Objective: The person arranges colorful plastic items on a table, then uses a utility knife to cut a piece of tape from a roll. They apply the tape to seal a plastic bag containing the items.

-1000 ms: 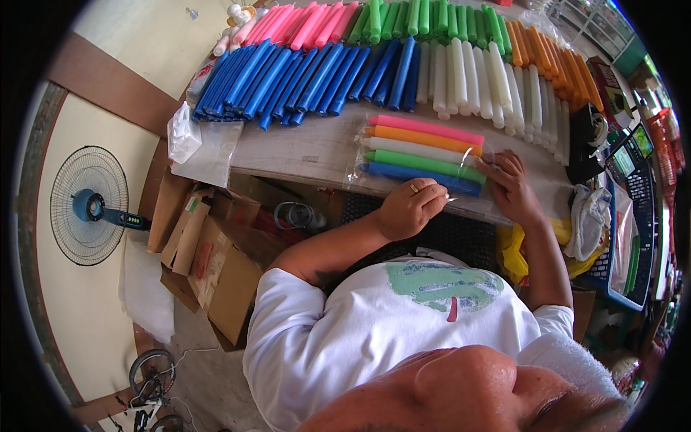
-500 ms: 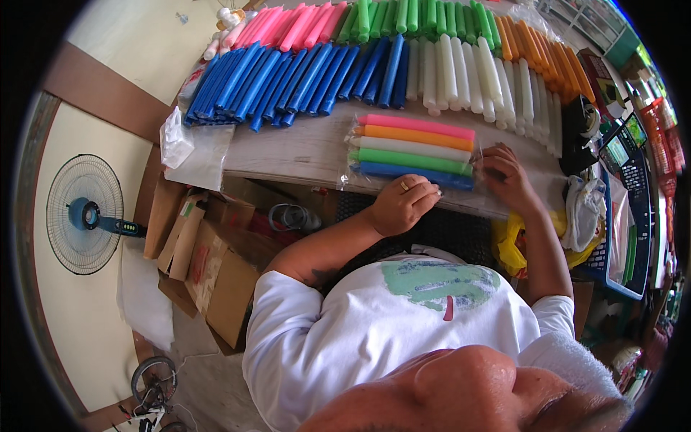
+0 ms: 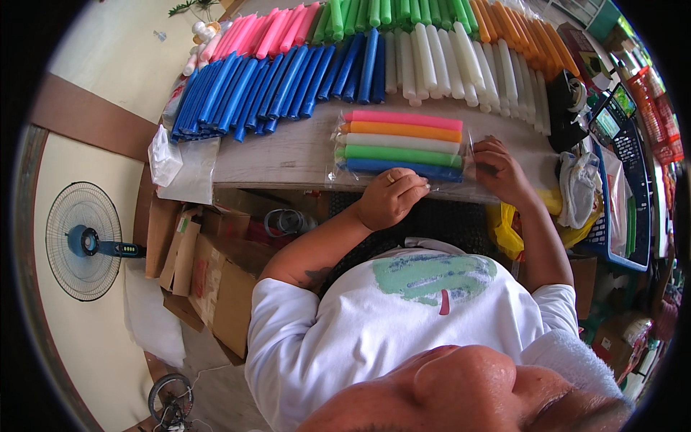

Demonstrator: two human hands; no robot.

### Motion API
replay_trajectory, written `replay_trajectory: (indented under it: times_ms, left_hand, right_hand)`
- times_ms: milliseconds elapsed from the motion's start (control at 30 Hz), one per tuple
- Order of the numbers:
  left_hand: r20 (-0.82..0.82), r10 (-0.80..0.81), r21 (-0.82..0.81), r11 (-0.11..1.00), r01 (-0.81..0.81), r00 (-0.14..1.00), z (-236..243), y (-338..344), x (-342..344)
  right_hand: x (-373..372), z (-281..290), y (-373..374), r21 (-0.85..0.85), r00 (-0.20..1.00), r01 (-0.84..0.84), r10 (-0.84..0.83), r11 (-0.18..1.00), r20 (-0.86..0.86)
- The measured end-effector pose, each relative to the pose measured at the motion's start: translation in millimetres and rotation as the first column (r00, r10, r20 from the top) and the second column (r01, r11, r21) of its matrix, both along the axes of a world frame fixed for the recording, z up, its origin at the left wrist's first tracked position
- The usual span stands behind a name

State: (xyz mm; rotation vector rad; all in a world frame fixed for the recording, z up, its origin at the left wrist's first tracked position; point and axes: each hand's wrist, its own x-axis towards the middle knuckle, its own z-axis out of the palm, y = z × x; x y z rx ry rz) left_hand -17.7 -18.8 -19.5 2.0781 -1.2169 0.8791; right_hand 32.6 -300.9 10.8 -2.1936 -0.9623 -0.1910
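Note:
A clear plastic bag [image 3: 470, 155] lies flat near the table's front edge. Inside it, candles rest side by side: a pink candle [image 3: 403, 119] farthest, then an orange candle [image 3: 401, 132], a white candle [image 3: 399, 143], a green candle [image 3: 403, 155] and a blue candle [image 3: 367, 165] nearest me. My left hand [image 3: 392, 197] is closed at the bag's near edge, its fingertips pinched together beside the blue candle. At the bag's right end, my right hand [image 3: 498, 171] has its fingers bent in on the loose plastic; its fingertips are partly hidden.
Behind the bag lie rows of blue candles [image 3: 248, 90], white candles [image 3: 439, 65], pink candles [image 3: 266, 32], green candles [image 3: 389, 13] and orange candles [image 3: 529, 39]. Plastic sheets [image 3: 191, 169] sit at the table's left. A blue basket [image 3: 622, 248] stands right, cardboard boxes [image 3: 223, 288] below left.
The view has shifted slightly, so the table and candles appear a little farther left. Both hands stay at the bag, with little visible change in their hold.

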Motion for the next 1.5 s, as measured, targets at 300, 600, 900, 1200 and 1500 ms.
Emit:
replay_trajectory:
  times_ms: [300, 600, 900, 1200, 1500]
  left_hand:
    - [0.036, 0.062, -0.002, 0.998, -0.062, 0.997, 1, -6, -7]
    - [0.036, 0.069, -0.005, 0.998, -0.069, 0.997, 2, -5, -8]
    - [0.007, 0.067, -0.024, 0.997, -0.067, 0.998, -1, -6, -10]
    - [-0.029, 0.100, -0.005, 0.995, -0.100, 0.995, -1, -5, -9]
    - [-0.036, 0.113, 0.010, 0.994, -0.113, 0.993, -1, -6, -10]
  right_hand:
    - [-4, -6, 9, 0.040, 0.987, 0.152, -0.150, 0.988, -0.059]
    - [-3, -1, 18, -0.042, 0.983, 0.186, -0.186, 0.982, -0.002]
    - [-18, -4, 22, -0.018, 0.968, 0.246, -0.245, 0.969, 0.061]
    - [-8, -8, 9, 0.091, 0.938, 0.206, -0.169, 0.974, -0.303]
    - [0, -8, 3, 0.182, 0.910, 0.204, -0.118, 0.962, -0.397]
